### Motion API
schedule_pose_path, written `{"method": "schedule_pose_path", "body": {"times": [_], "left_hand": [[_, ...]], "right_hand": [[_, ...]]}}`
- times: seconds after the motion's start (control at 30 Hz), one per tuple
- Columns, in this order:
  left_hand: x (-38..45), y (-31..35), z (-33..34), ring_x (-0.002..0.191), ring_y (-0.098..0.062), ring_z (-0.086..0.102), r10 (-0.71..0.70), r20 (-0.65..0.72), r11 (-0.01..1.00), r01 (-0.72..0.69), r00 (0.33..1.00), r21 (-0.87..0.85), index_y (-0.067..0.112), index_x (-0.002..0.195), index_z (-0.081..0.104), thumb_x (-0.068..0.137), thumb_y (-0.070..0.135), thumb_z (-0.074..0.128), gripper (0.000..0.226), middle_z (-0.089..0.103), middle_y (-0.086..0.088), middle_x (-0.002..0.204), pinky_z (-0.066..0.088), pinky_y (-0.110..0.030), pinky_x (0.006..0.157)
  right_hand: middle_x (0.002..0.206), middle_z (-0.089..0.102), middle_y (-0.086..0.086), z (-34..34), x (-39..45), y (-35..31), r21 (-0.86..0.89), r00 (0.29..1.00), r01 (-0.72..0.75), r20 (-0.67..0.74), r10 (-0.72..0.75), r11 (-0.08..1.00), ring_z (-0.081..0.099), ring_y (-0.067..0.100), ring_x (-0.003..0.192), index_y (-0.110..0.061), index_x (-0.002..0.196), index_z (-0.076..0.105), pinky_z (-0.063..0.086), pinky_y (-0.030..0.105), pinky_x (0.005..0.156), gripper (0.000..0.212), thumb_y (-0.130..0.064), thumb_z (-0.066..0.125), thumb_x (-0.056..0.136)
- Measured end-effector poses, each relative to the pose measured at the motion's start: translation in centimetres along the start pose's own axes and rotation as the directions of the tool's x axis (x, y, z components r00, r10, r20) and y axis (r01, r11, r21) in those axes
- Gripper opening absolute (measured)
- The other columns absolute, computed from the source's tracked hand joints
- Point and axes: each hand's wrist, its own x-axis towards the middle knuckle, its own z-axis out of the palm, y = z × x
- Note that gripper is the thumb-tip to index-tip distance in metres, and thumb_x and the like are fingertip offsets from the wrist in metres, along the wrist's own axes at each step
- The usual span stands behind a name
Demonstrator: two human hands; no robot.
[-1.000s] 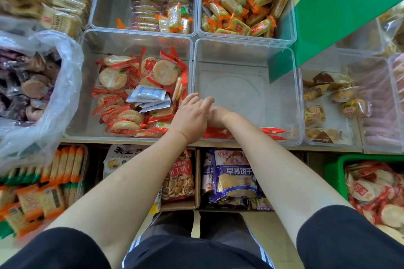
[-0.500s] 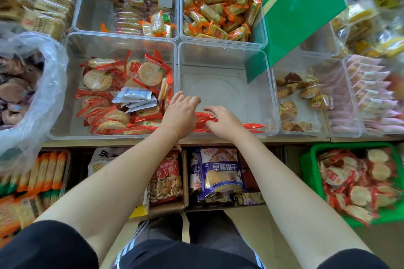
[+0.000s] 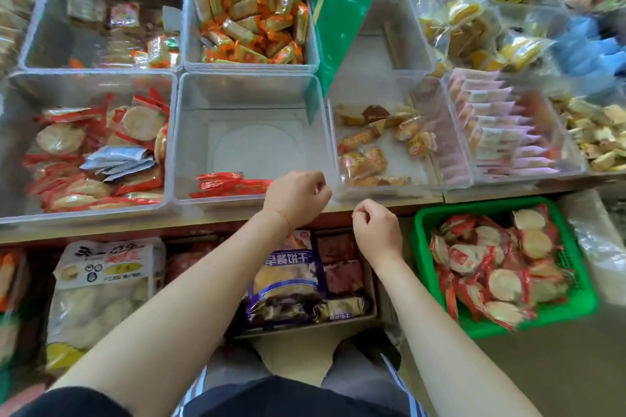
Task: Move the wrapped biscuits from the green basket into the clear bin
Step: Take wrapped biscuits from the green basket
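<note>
At the middle of the frame stands the clear bin, and only a few wrapped biscuits in red wrappers lie along its near wall; most of its floor is bare. Many more of the same packs fill the green basket at the lower right, so I judge the task is only at its beginning. Both hands are in front of the bin's near edge and hold nothing. Left hand is over the bin's near right corner, fingers loosely curled. Right hand is lower, between bin and basket, fingers also curled; thumb and forefinger seem to touch, though the blur makes this uncertain
</note>
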Motion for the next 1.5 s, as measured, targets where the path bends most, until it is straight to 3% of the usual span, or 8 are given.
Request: {"method": "schedule_pose_path", "body": {"times": [0.23,0.47,0.6,0.73,0.87,1.1,1.23,1.5], "left_hand": [[4.3,17.6,15.1,0.072,-0.024,0.066,-0.142,0.626,0.945,0.293,0.767,-0.145,0.010,0.113,0.061,0.097,0.025,0.046,0.027,0.069,-0.007,0.096,0.049,-0.024,0.056],[6.2,27.4,27.9,0.077,-0.028,0.066,-0.264,0.751,0.893,0.448,0.605,-0.047,0.015,0.088,0.058,0.096,0.025,0.048,0.016,0.066,-0.013,0.091,0.047,-0.023,0.053],[7.1,29.8,30.2,0.054,-0.022,0.061,-0.348,0.707,0.837,0.543,0.616,-0.061,0.009,0.101,0.060,0.096,0.019,0.049,0.016,0.062,-0.007,0.070,0.041,-0.020,0.044],[7.3,30.4,31.5,0.057,-0.022,0.063,-0.423,0.679,0.770,0.634,0.600,-0.080,0.003,0.105,0.060,0.095,0.020,0.050,0.022,0.067,-0.010,0.077,0.043,-0.025,0.047],[6.7,30.8,32.3,0.071,-0.027,0.063,-0.454,0.672,0.708,0.695,0.585,-0.125,0.006,0.103,0.059,0.094,0.024,0.053,0.021,0.066,-0.013,0.088,0.042,-0.022,0.045],[4.7,30.5,32.8,0.095,-0.021,0.063,-0.343,0.714,0.357,0.788,0.610,-0.502,0.016,0.120,0.063,0.083,0.038,0.070,0.043,0.069,-0.010,0.117,0.051,-0.034,0.075],[4.0,28.6,32.1,0.101,-0.032,0.066,-0.377,0.666,0.289,0.765,0.644,-0.576,0.012,0.115,0.064,0.089,0.019,0.067,0.027,0.069,-0.017,0.114,0.052,-0.047,0.095],[2.1,26.1,30.8,0.096,-0.024,0.067,-0.479,0.597,0.257,0.753,0.643,-0.605,0.012,0.123,0.054,0.092,0.011,0.062,0.032,0.065,-0.011,0.115,0.059,-0.037,0.073]], "right_hand": [[0.091,0.070,0.006,-7.4,4.2,20.6,-0.103,0.938,-0.102,0.323,0.131,0.989,0.061,0.030,0.090,-0.015,0.087,0.067,0.046,0.034,0.071,0.022,-0.024,0.048,0.091],[0.125,0.052,0.020,-14.7,6.2,38.2,-0.213,0.908,-0.333,0.192,0.373,0.919,0.051,0.037,0.117,-0.012,0.123,0.058,0.044,0.039,0.094,0.038,-0.024,0.062,0.087],[0.147,0.040,0.014,-15.1,6.2,42.0,-0.375,0.724,-0.303,0.507,0.468,0.876,0.039,0.038,0.134,-0.021,0.151,0.026,0.029,0.050,0.114,0.077,-0.034,0.051,0.079],[0.129,0.055,0.010,-17.2,6.8,40.8,-0.448,0.695,-0.105,0.606,0.387,0.888,0.043,0.034,0.127,-0.016,0.125,0.057,0.028,0.052,0.112,0.040,-0.028,0.047,0.089],[0.122,0.063,0.008,-19.2,7.5,40.4,-0.081,0.820,-0.227,0.521,0.235,0.971,0.056,0.030,0.118,-0.017,0.122,0.063,0.045,0.041,0.099,0.040,-0.040,0.064,0.089],[0.119,0.068,-0.002,-19.9,8.6,38.0,0.417,0.696,-0.609,0.690,0.201,0.675,0.061,0.018,0.114,-0.017,0.119,0.069,0.045,0.039,0.104,0.046,-0.052,0.058,0.091],[0.121,0.065,0.011,-18.3,8.4,37.0,0.318,0.765,-0.581,0.528,0.369,0.749,0.059,0.030,0.111,-0.003,0.120,0.066,0.045,0.040,0.100,0.051,-0.045,0.048,0.098],[0.124,0.059,0.005,-13.1,5.8,37.3,-0.128,0.741,-0.385,0.547,0.389,0.914,0.058,0.031,0.113,-0.021,0.133,0.050,0.050,0.041,0.094,0.054,-0.038,0.065,0.085]]}}
